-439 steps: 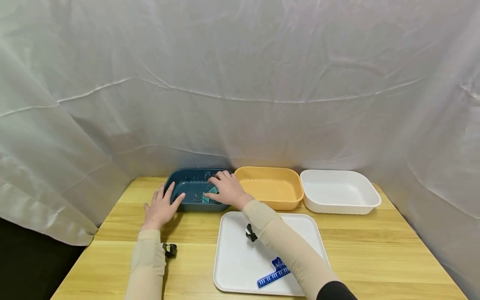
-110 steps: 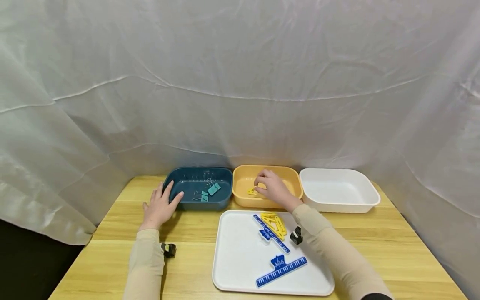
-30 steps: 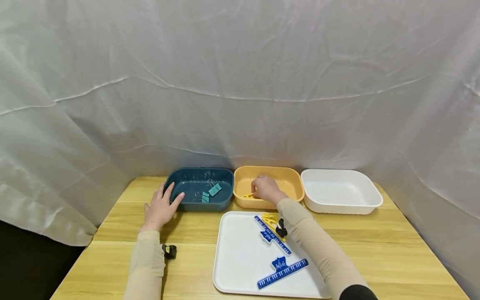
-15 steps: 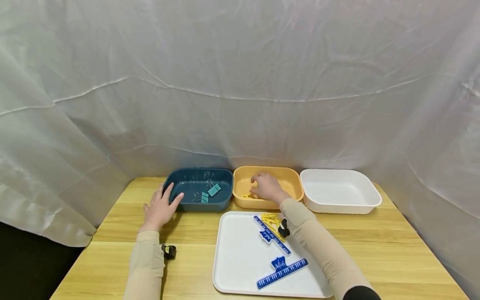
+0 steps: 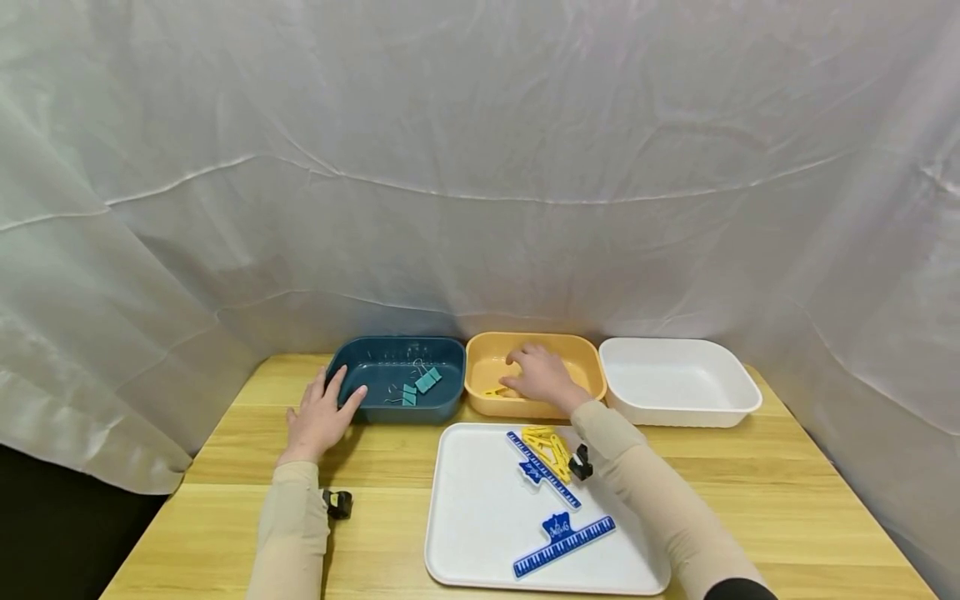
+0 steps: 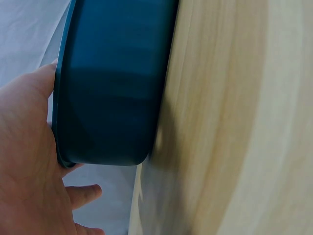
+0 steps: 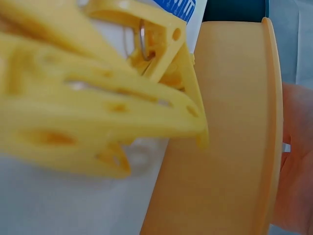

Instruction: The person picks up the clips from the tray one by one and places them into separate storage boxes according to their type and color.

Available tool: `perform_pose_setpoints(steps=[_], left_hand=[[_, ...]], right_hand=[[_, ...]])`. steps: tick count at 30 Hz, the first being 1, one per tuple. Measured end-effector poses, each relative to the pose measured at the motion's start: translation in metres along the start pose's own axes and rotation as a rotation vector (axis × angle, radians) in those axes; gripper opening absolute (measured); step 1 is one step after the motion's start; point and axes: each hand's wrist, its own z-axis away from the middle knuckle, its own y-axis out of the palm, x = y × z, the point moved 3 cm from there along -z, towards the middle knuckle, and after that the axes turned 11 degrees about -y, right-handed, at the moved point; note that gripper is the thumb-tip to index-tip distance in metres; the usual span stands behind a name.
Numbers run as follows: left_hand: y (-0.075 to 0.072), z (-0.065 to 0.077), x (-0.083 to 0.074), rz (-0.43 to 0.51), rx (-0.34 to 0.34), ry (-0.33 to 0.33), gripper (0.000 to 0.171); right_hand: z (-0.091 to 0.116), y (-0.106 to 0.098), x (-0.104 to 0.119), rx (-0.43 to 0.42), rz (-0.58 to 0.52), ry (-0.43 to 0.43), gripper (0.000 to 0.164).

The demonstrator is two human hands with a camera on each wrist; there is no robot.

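My left hand (image 5: pixel 318 421) rests on the left end of the dark teal bin (image 5: pixel 397 413), fingers spread; the left wrist view shows them along its rim. Two teal binder clips (image 5: pixel 428 380) lie in that bin. Over the yellow bin (image 5: pixel 525 408) hovers my right hand (image 5: pixel 542 375), its fingers loosely bent and apart, with nothing seen between them. Yellow clothespins (image 5: pixel 495 392) lie beneath it on the bin floor, partly hidden by the hand. More yellow clothespins (image 5: pixel 555 450) are heaped on the white tray (image 5: pixel 472 517), large and close in the right wrist view.
Beside the heap lies a blue piano-key clip (image 5: pixel 555 483), with a second blue piano-key clip (image 5: pixel 564 546) nearer the front of the tray. At the right end of the row stands a white bin (image 5: pixel 682 414). A pale curtain (image 5: pixel 480 250) hangs behind the wooden table (image 5: pixel 750 500).
Earlier my right hand was at the binder clips in the teal bin. A second ago it pinched a yellow clothespin low in the yellow bin; it has released it and moved slightly right.
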Motion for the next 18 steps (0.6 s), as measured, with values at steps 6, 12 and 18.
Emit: perform_pose_setpoints(steps=[6,12,18], left_hand=[[0.000,0.000,0.000,0.006,-0.001,0.002,0.079],[0.000,-0.002,-0.001,0.007,-0.005,0.002,0.078],[0.001,-0.002,-0.001,0.006,-0.006,0.003,0.080]], right_hand=[[0.011,-0.005,0.001,-0.011,0.001,-0.027,0.042],[0.023,-0.009,-0.002,-0.011,-0.007,-0.045,0.044],[0.035,-0.014,-0.005,-0.028,-0.033,-0.032,0.044]])
